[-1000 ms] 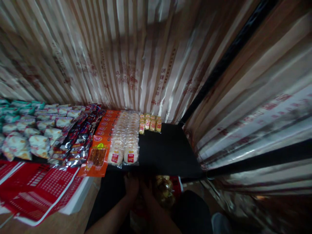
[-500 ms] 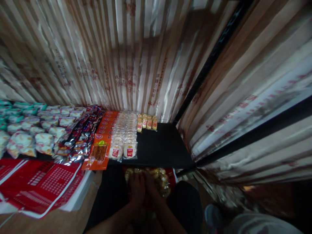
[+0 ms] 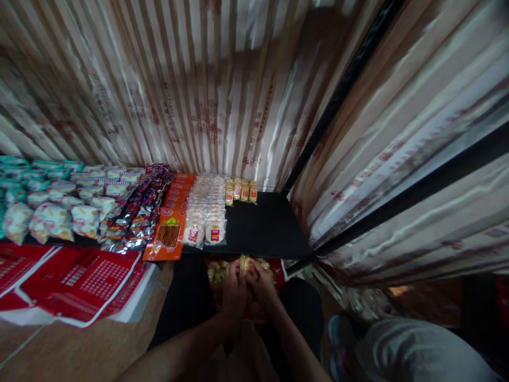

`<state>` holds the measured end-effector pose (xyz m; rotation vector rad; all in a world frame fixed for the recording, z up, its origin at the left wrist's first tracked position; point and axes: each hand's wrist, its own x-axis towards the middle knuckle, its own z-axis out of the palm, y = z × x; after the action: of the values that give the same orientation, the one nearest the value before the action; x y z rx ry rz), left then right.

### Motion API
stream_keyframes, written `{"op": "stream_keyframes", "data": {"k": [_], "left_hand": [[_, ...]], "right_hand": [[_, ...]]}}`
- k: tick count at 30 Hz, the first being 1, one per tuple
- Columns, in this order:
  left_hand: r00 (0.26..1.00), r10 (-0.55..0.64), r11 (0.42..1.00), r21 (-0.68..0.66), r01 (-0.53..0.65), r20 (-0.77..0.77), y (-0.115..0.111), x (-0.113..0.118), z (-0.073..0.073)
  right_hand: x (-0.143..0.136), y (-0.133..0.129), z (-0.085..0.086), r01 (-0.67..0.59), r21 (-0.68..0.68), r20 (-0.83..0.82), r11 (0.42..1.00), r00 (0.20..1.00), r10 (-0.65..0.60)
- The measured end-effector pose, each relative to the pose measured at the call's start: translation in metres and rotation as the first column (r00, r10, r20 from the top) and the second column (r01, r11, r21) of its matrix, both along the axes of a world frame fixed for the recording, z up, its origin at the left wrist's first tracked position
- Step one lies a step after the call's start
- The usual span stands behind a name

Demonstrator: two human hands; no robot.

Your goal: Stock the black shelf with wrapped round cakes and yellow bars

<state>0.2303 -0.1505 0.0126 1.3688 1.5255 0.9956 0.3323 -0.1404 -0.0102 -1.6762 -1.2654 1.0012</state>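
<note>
Between my knees lies a red bag (image 3: pixel 281 269) with many small yellow-wrapped snacks (image 3: pixel 217 271) showing at its opening. Above it, a small yellow snack packet (image 3: pixel 245 263) is pinched in my fingers. My left hand (image 3: pixel 234 282) closes on its left side, and my right hand (image 3: pixel 260 284) grips it from the right. Just beyond my hands is the black shelf (image 3: pixel 270 223). Several similar yellow packets (image 3: pixel 241 191) stand in short rows at its back, beside two rows of clear-wrapped round white crackers (image 3: pixel 215 231).
Left along the shelf lie an orange packet (image 3: pixel 167 233), dark shiny packets (image 3: pixel 139 212), white bags (image 3: pixel 85 220) and teal bags (image 3: pixel 16 178). A red sack (image 3: pixel 83 281) hangs below. Black poles (image 3: pixel 342 106) and sheeting (image 3: pixel 222 106) border the shelf. Someone's shoe (image 3: pixel 338 339) is at lower right.
My hands have come up out of the bag's contents, and a yellow packet now shows between my fingers. The view has shifted slightly.
</note>
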Motion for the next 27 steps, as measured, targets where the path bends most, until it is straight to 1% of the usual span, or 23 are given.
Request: {"op": "stream_keyframes", "data": {"k": [2,4,7,9,11,15,18,22,27], "left_hand": [[0.997,0.005,0.998,0.056,-0.009,0.075,0.003,0.002,0.006],[0.994,0.025,0.997,0.064,-0.032,0.109,0.01,0.004,0.01],[0.995,0.042,0.998,0.033,-0.045,0.086,0.023,0.006,0.017],[0.998,0.048,0.999,0.014,-0.049,0.043,0.033,0.008,0.021],[0.999,0.054,0.998,-0.011,-0.054,-0.003,0.043,0.01,0.025],[0.998,0.013,0.995,-0.095,-0.018,-0.054,0.062,0.015,0.029],[0.998,0.018,0.993,-0.114,-0.025,-0.059,0.075,0.019,0.028],[0.996,0.019,0.995,-0.095,-0.028,-0.086,0.09,0.027,0.027],[0.987,0.052,0.994,-0.092,-0.067,-0.155,0.112,0.039,0.028]], "right_hand": [[0.0,0.004,0.014,-0.004,-0.018,-0.055,1.0,0.999,0.003],[0.0,0.01,0.027,0.015,-0.002,-0.056,1.0,0.998,-0.015],[0.0,0.021,0.039,0.067,0.056,0.039,0.996,0.997,-0.069],[-0.001,0.029,0.042,0.076,0.084,0.125,0.994,0.988,-0.086],[0.0,0.037,0.043,0.081,0.101,0.224,0.992,0.969,-0.102],[0.001,0.05,0.036,0.072,0.165,0.376,0.984,0.917,-0.131],[0.003,0.058,0.029,0.052,0.137,0.432,0.989,0.896,-0.107],[0.006,0.07,0.024,0.04,0.116,0.447,0.992,0.89,-0.088],[0.01,0.095,0.021,0.076,0.116,0.38,0.99,0.918,-0.115]]}}
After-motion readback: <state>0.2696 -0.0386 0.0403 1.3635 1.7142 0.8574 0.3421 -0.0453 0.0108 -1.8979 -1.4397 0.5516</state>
